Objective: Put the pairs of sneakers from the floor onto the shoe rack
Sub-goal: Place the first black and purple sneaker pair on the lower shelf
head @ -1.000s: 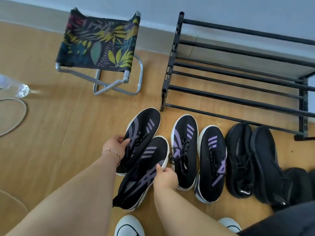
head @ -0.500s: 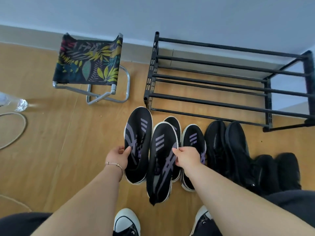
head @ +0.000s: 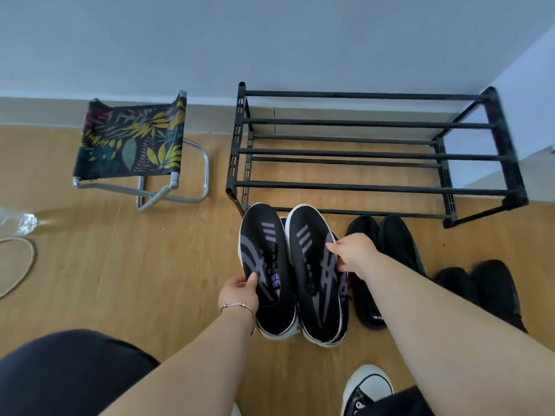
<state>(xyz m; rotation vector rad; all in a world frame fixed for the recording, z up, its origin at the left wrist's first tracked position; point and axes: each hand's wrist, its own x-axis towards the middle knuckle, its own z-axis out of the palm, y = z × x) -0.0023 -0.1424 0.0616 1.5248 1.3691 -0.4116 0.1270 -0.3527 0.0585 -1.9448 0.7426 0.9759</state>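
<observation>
My left hand (head: 239, 292) grips the left side of a black sneaker with purple stripes (head: 265, 265). My right hand (head: 353, 256) grips the right side of its matching sneaker (head: 312, 265). Both shoes are held side by side, toes pointing at the black shoe rack (head: 372, 186), just in front of its lower front bar. The rack's bars carry nothing. A second purple-striped pair lies mostly hidden beneath the held shoes. One all-black pair (head: 387, 235) sits on the floor to the right, and another black pair (head: 480, 283) lies further right.
A folding stool with a leaf-print seat (head: 132, 142) stands left of the rack against the wall. A clear bottle (head: 18, 223) and a cable loop (head: 21, 262) lie at the far left. My white-toed sneaker (head: 366, 385) is on the wood floor near me.
Both hands have raised the purple-striped pair off the floor and carried it forward toward the rack's front. The shoes now sit parallel; the view has tilted up.
</observation>
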